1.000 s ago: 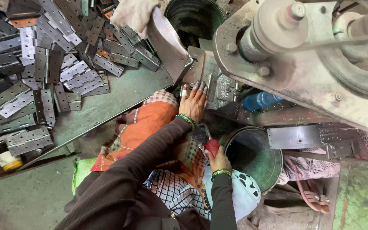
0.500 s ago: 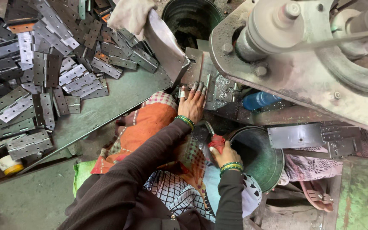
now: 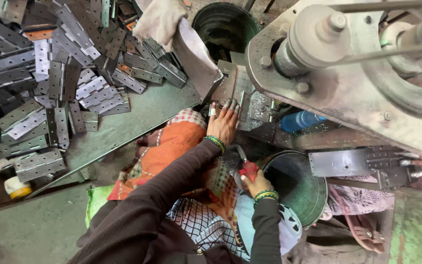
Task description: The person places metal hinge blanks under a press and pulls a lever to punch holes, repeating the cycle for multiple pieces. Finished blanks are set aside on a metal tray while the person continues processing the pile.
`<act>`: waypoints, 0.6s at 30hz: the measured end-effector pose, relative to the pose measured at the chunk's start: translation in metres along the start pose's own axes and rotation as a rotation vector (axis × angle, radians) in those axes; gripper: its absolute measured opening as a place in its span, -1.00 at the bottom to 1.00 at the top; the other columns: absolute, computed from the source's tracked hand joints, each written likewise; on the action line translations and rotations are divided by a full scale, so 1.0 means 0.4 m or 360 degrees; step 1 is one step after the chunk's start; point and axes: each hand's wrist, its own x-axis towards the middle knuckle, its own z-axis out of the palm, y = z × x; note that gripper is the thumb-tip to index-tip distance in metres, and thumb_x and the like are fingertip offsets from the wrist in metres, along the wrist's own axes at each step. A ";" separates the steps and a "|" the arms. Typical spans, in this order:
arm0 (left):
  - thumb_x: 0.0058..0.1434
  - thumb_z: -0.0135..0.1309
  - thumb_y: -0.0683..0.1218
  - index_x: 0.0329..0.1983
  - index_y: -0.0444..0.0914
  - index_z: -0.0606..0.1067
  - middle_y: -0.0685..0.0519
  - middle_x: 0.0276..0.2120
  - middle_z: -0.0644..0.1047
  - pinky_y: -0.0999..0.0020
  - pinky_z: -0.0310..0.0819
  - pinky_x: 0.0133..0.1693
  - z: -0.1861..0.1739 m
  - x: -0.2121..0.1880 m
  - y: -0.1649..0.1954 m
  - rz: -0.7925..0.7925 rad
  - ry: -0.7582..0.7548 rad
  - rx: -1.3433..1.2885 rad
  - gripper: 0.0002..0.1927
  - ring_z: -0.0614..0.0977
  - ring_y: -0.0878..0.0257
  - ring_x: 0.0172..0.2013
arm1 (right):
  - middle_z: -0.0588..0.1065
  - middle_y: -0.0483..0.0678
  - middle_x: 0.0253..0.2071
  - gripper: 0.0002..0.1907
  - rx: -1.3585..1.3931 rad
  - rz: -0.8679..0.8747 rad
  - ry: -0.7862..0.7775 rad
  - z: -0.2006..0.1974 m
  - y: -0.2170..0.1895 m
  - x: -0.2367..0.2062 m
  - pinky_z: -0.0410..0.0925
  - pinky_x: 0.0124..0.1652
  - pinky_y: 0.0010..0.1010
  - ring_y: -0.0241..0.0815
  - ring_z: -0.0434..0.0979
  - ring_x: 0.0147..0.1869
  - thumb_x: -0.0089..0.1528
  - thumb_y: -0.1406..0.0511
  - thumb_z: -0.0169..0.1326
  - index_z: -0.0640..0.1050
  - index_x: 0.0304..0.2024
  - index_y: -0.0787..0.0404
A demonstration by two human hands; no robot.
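From the head camera, your left hand point(image 3: 223, 122) lies flat, fingers spread and gripping nothing, on a hinge plate point(image 3: 242, 100) seated at the mouth of the press point(image 3: 348, 73). Your right hand point(image 3: 256, 183) is lower down, its grip closed around the red handle point(image 3: 248, 170) of a lever, just beside the rim of the green bucket point(image 3: 294, 188).

To do this step well, I would keep the plate pressed flush against the machine bed with your fingertips point(image 3: 228, 104) back at its near edge, clear of the tool above it. Work the lever only once the plate sits square; a skewed plate would likely be struck off line. Keep your sleeve point(image 3: 172, 195) away from the spinning parts overhead.

The plate's long axis runs away from you, roughly up the picture and tilted slightly to the right, its far end pointing into the machine. How deep it goes is hidden under the press body.

To your left, the desk point(image 3: 137, 122) carries a loose pile of hinges point(image 3: 50, 78), lying every which way. A blue bottle point(image 3: 301, 120) lies just right of the plate.
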 end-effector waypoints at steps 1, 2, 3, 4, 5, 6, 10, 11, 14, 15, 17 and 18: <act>0.28 -0.06 -0.06 0.38 -0.31 0.32 -0.08 0.27 0.41 -0.37 -0.11 0.36 0.000 0.002 -0.002 0.0021 0.0013 0.0000 -0.42 0.37 -0.02 0.31 | 0.57 0.35 -0.13 -0.21 -0.0039 0.0004 0.0039 -0.015 -0.003 -0.007 0.41 -0.01 0.12 0.41 0.57 0.00 0.13 -0.25 0.11 0.39 0.13 0.17; 0.29 -0.05 -0.05 0.38 -0.32 0.32 -0.09 0.27 0.41 -0.38 -0.11 0.35 0.001 0.004 0.000 0.0044 0.0026 -0.0010 -0.42 0.37 -0.03 0.31 | 0.57 0.34 -0.13 -0.22 -0.0085 0.0016 0.0081 -0.023 -0.010 -0.017 0.41 -0.02 0.12 0.40 0.57 0.00 0.14 -0.25 0.09 0.41 0.12 0.17; 0.30 -0.06 -0.06 0.38 -0.30 0.32 -0.08 0.27 0.41 -0.38 -0.10 0.36 0.001 0.005 0.002 0.0027 -0.0044 -0.0019 -0.42 0.36 -0.03 0.32 | 0.58 0.35 -0.14 -0.22 -0.0079 0.0016 0.0105 -0.025 -0.018 -0.028 0.41 -0.03 0.12 0.40 0.58 -0.02 0.16 -0.26 0.07 0.40 0.13 0.17; 0.31 -0.07 -0.06 0.39 -0.29 0.32 -0.06 0.26 0.41 -0.38 -0.10 0.37 0.000 0.006 0.003 0.0003 -0.0109 -0.0021 -0.43 0.36 -0.03 0.33 | 0.58 0.35 -0.16 -0.21 -0.0076 0.0004 0.0129 -0.022 -0.027 -0.040 0.42 -0.05 0.12 0.40 0.59 -0.04 0.17 -0.26 0.06 0.38 0.15 0.17; 0.32 -0.08 -0.07 0.39 -0.28 0.32 -0.05 0.26 0.41 -0.37 -0.10 0.37 -0.001 0.006 0.004 -0.0028 -0.0176 -0.0016 -0.44 0.35 -0.02 0.34 | 0.59 0.35 -0.18 -0.21 -0.0072 -0.0015 0.0146 -0.012 -0.036 -0.051 0.42 -0.07 0.13 0.40 0.59 -0.05 0.18 -0.26 0.04 0.37 0.17 0.17; 0.29 -0.07 -0.06 0.38 -0.28 0.32 -0.06 0.27 0.41 -0.37 -0.10 0.36 -0.002 0.006 0.005 -0.0001 -0.0107 0.0019 -0.43 0.35 -0.02 0.34 | 0.59 0.34 -0.18 -0.21 -0.0016 0.0006 0.0210 0.003 -0.046 -0.061 0.42 -0.09 0.14 0.41 0.59 -0.07 0.17 -0.25 0.05 0.37 0.17 0.15; 0.27 -0.06 -0.05 0.37 -0.31 0.32 -0.10 0.32 0.40 -0.35 -0.09 0.34 -0.010 0.004 0.009 0.0044 0.0038 0.0036 -0.41 0.35 -0.01 0.33 | 0.58 0.33 -0.17 -0.21 0.0047 0.0071 0.0324 0.073 -0.056 -0.072 0.42 -0.13 0.16 0.43 0.58 -0.10 0.17 -0.24 0.05 0.34 0.21 0.12; 0.28 -0.06 -0.05 0.37 -0.31 0.32 -0.10 0.32 0.40 -0.35 -0.09 0.34 -0.013 0.005 0.008 0.0038 0.0047 0.0018 -0.42 0.36 -0.01 0.33 | 0.58 0.32 -0.17 -0.21 0.0025 0.0075 0.0320 0.085 -0.052 -0.067 0.42 -0.13 0.17 0.43 0.58 -0.10 0.18 -0.24 0.05 0.33 0.21 0.12; 0.38 -0.07 -0.05 0.38 -0.28 0.32 -0.06 0.31 0.38 -0.37 -0.09 0.38 -0.018 0.007 0.011 -0.0018 -0.0007 -0.0055 -0.48 0.35 -0.02 0.34 | 0.59 0.31 -0.16 -0.26 0.0063 0.0042 0.0333 0.095 -0.035 -0.051 0.42 -0.09 0.16 0.43 0.58 -0.08 0.19 -0.23 0.07 0.37 0.16 0.12; 0.38 -0.07 -0.04 0.39 -0.28 0.31 -0.06 0.31 0.38 -0.37 -0.10 0.38 -0.019 0.010 0.011 -0.0027 -0.0022 -0.0069 -0.48 0.35 -0.02 0.35 | 0.59 0.32 -0.17 -0.24 0.0079 0.0030 0.0280 0.090 -0.030 -0.040 0.42 -0.08 0.15 0.43 0.58 -0.07 0.18 -0.24 0.08 0.37 0.16 0.13; 0.39 -0.08 -0.03 0.40 -0.29 0.30 -0.07 0.31 0.36 -0.39 -0.13 0.39 -0.022 0.011 0.011 -0.0053 -0.0066 -0.0089 -0.47 0.34 -0.02 0.35 | 0.59 0.35 -0.17 -0.21 0.0113 0.0003 0.0157 0.073 -0.016 -0.018 0.42 -0.06 0.14 0.42 0.58 -0.04 0.15 -0.24 0.11 0.37 0.16 0.15; 0.34 -0.08 -0.04 0.40 -0.31 0.30 -0.09 0.33 0.35 -0.39 -0.14 0.38 -0.024 0.011 0.010 -0.0031 -0.0085 -0.0042 -0.43 0.34 -0.02 0.34 | 0.57 0.37 -0.16 -0.16 0.0126 -0.0031 0.0113 0.056 -0.011 -0.010 0.42 -0.05 0.13 0.42 0.58 -0.04 0.12 -0.24 0.15 0.34 0.18 0.19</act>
